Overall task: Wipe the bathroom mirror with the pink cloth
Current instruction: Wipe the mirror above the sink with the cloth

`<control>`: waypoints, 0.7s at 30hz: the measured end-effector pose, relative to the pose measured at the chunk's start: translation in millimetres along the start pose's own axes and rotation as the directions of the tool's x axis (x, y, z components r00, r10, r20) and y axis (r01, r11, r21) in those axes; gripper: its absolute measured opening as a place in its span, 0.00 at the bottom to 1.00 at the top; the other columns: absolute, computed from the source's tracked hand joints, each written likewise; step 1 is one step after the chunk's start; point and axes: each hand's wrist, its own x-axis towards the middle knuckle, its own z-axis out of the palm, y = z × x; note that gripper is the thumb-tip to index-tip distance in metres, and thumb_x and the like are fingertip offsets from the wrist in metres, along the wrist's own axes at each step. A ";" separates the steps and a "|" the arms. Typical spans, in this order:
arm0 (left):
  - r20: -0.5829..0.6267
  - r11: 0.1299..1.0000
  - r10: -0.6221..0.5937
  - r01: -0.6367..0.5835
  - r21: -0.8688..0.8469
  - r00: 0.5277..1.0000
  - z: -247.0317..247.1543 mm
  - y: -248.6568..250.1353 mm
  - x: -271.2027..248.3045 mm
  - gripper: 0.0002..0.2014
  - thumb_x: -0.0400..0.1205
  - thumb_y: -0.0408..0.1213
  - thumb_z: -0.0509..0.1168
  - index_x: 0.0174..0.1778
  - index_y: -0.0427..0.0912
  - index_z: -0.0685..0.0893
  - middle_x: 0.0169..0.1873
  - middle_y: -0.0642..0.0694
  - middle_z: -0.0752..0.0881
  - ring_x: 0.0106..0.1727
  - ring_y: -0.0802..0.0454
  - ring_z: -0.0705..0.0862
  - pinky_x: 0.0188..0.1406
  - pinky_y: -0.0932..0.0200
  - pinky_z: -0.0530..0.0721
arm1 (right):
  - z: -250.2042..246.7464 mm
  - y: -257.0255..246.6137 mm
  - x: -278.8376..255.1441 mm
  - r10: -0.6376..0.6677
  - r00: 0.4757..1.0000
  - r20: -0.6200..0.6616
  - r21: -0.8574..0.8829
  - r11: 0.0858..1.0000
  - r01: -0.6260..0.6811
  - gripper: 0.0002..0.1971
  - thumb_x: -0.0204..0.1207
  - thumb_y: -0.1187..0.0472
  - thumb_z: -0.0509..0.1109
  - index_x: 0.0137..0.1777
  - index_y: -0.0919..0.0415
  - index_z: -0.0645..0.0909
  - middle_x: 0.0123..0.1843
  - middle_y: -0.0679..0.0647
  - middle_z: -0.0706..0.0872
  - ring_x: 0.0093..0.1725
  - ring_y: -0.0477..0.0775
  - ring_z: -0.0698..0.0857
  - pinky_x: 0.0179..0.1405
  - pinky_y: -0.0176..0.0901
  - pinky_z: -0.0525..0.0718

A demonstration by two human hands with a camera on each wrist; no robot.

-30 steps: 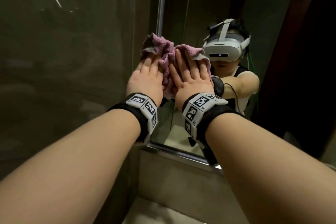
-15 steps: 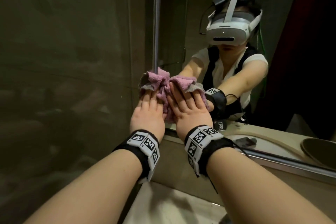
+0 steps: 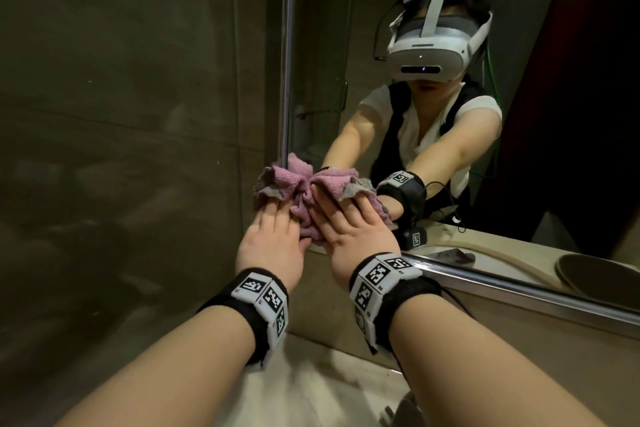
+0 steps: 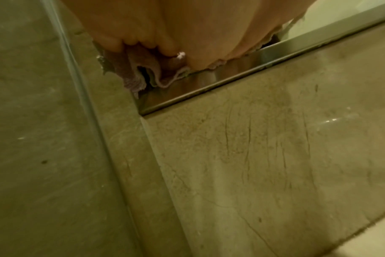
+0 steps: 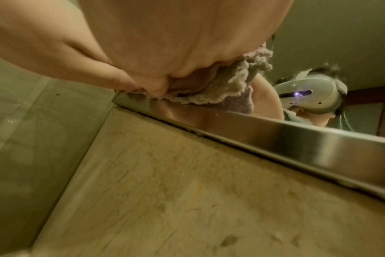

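Observation:
The pink cloth (image 3: 298, 184) is bunched against the mirror (image 3: 346, 28) at its lower left corner. My left hand (image 3: 273, 236) and right hand (image 3: 349, 222) lie side by side with straight fingers, both pressing the cloth flat onto the glass. Cloth folds cover the fingertips. In the left wrist view the pink cloth (image 4: 132, 76) hangs just above the mirror's metal bottom frame (image 4: 209, 88). In the right wrist view the pink cloth (image 5: 220, 92) sits right on the metal frame (image 5: 297, 139).
A dark tiled wall (image 3: 121, 149) runs along the left, meeting the mirror's vertical metal edge (image 3: 288, 45). Below the frame is a stone backsplash (image 5: 187, 191) and a pale countertop (image 3: 311, 392). The mirror reflects a person wearing a headset (image 3: 429, 42) and a dark basin (image 3: 599, 277).
Both hands have slid the cloth down the mirror along its left edge, from higher on the glass to the bottom frame.

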 end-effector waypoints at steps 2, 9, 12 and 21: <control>0.007 1.000 0.009 -0.009 0.013 1.000 1.6 1.4 -1.6 0.30 0.87 0.52 0.44 0.82 0.39 0.54 0.83 0.44 0.52 0.84 0.43 0.47 0.83 0.51 0.46 | 3.9 -1.0 -0.8 -0.017 1.000 0.018 -0.016 1.000 0.017 0.30 0.85 0.49 0.42 0.82 0.54 0.34 0.81 0.47 0.28 0.82 0.55 0.31 0.59 0.47 0.07; 0.009 0.999 0.017 -0.017 -0.041 1.000 -17.5 4.6 4.1 0.30 0.87 0.53 0.44 0.82 0.39 0.55 0.84 0.41 0.52 0.84 0.43 0.48 0.83 0.51 0.46 | -12.3 41.4 5.7 -0.192 0.981 -0.027 -0.045 0.981 0.190 0.28 0.67 0.48 0.51 0.61 0.53 0.85 0.65 0.50 0.86 0.68 0.53 0.69 0.79 0.47 0.39; -0.064 0.998 0.030 -0.033 -0.053 0.998 -47.6 5.6 16.7 0.28 0.88 0.51 0.42 0.82 0.42 0.53 0.84 0.45 0.44 0.84 0.44 0.46 0.83 0.52 0.46 | -35.7 57.4 7.6 -0.194 0.975 -0.110 -0.043 0.981 0.190 0.31 0.64 0.47 0.52 0.62 0.56 0.84 0.65 0.53 0.85 0.68 0.54 0.68 0.79 0.46 0.39; -0.222 1.000 0.006 -0.010 -0.018 0.975 -149.9 6.5 61.1 0.30 0.87 0.49 0.48 0.83 0.46 0.46 0.84 0.45 0.40 0.84 0.43 0.45 0.82 0.52 0.50 | -126.5 118.4 36.7 -0.049 0.979 -0.197 -0.214 0.977 0.006 0.32 0.69 0.43 0.51 0.67 0.53 0.81 0.70 0.56 0.81 0.69 0.62 0.80 0.78 0.50 0.36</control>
